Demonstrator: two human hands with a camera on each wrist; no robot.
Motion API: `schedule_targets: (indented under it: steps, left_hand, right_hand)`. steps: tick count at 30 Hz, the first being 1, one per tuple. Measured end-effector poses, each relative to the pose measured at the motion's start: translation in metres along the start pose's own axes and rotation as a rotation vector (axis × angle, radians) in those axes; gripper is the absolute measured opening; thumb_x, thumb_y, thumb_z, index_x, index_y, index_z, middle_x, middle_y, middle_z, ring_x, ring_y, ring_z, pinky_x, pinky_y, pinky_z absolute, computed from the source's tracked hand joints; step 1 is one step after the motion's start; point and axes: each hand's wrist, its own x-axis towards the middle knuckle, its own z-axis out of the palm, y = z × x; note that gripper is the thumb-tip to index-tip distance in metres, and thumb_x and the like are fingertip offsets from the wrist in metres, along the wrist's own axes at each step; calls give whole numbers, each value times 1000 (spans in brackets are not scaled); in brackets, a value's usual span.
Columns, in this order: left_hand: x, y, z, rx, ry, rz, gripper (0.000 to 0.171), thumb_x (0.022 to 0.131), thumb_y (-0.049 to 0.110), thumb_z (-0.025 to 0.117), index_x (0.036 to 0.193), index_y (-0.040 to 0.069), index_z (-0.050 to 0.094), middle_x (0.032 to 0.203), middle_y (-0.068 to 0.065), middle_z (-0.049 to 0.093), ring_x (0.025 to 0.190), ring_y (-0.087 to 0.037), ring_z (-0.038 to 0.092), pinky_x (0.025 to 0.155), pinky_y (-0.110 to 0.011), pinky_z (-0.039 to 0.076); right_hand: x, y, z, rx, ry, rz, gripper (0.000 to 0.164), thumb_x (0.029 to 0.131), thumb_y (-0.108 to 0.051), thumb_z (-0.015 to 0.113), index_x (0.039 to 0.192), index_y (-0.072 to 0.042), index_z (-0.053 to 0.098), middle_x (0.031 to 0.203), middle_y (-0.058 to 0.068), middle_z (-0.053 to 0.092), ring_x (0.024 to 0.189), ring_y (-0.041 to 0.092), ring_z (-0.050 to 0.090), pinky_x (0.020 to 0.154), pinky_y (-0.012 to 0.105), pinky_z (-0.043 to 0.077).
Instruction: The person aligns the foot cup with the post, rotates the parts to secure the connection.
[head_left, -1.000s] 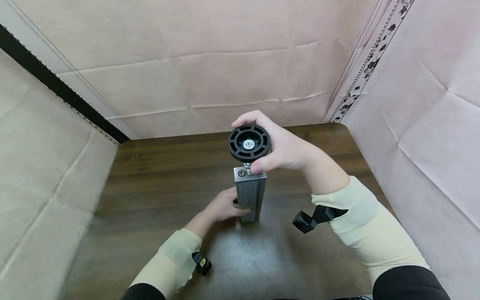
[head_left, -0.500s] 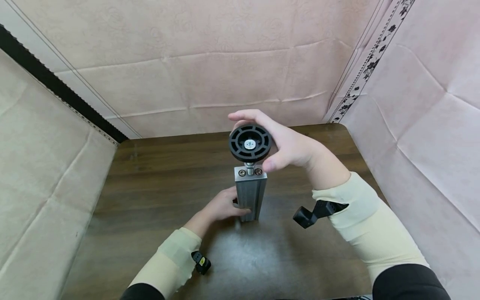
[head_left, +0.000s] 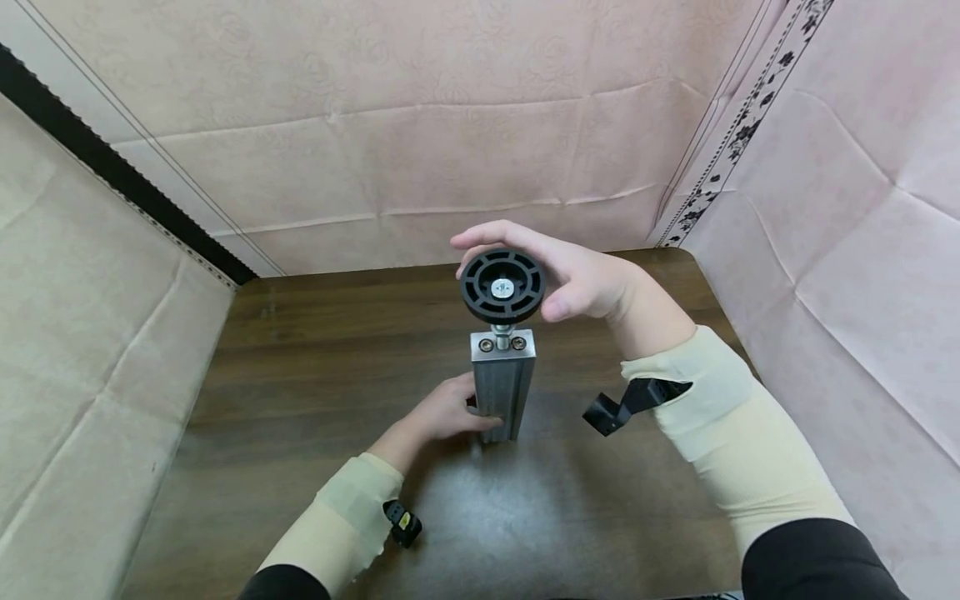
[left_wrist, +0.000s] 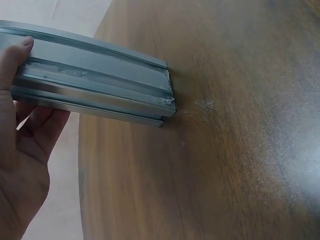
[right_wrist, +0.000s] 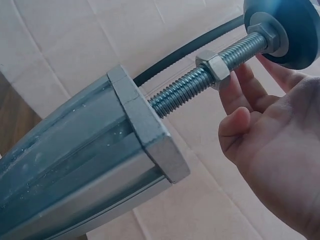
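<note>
An aluminium profile (head_left: 501, 396) stands upright on the table, its cut lower end visible in the left wrist view. My left hand (head_left: 446, 411) grips it low down, thumb across the near face. Bolted on top is an end plate (right_wrist: 145, 122), from which a threaded stud (right_wrist: 180, 92) rises, carrying a hex nut (right_wrist: 213, 67). A black round levelling foot (head_left: 502, 286) caps the stud. My right hand (head_left: 577, 279) is spread loosely around the foot and nut, its thumb apart from the stud. Whether its fingertips touch the nut is hard to tell.
The brown wooden table (head_left: 337, 350) reaches back to pale cloth hangings (head_left: 450, 158) on three sides. A black camera mount (head_left: 633, 404) juts from the right wrist, and a smaller one (head_left: 402, 523) sits on the left.
My right thumb has come off the stud below the foot and moved up and right, and the fingers have spread. My left hand and the profile have stayed put.
</note>
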Motion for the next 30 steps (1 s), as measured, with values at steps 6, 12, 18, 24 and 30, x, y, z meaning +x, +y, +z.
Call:
schedule_targets:
  steps: [6,12,18,24,30]
  left_hand:
    - [1,-2,-1,-14,-10,14,54,77,33,76,125,17,56,121,2,58,109,-14,54,91,-36,44]
    - [1,-1,0,-28,2,6,54,77,33,76,124,17,56,120,3,58,109,-14,54,90,-37,44]
    - [1,1,1,-18,17,-4,54,76,33,76,124,16,56,120,2,58,108,-14,55,89,-35,45]
    - [2,1,3,-12,30,4,55,78,34,75,125,16,55,120,2,58,108,-14,55,89,-36,45]
    - [3,0,3,2,40,19,54,78,33,75,125,15,55,119,1,59,106,-14,56,88,-36,46]
  right_hand:
    - [3,-1,0,8,-26,0,94,75,-51,72,137,6,30,122,18,47,109,25,49,90,37,43]
    - [2,0,1,10,-23,-21,81,77,-49,71,133,0,39,125,13,47,107,22,50,90,34,43]
    - [2,1,2,19,-7,-38,70,77,-45,73,128,-9,44,124,13,47,105,22,49,88,33,43]
    - [1,0,3,18,8,-44,65,76,-41,75,126,-12,44,123,13,47,106,21,49,88,32,43]
    - [0,-2,5,-31,41,-43,65,75,-41,76,123,-12,43,119,14,45,103,23,49,87,31,42]
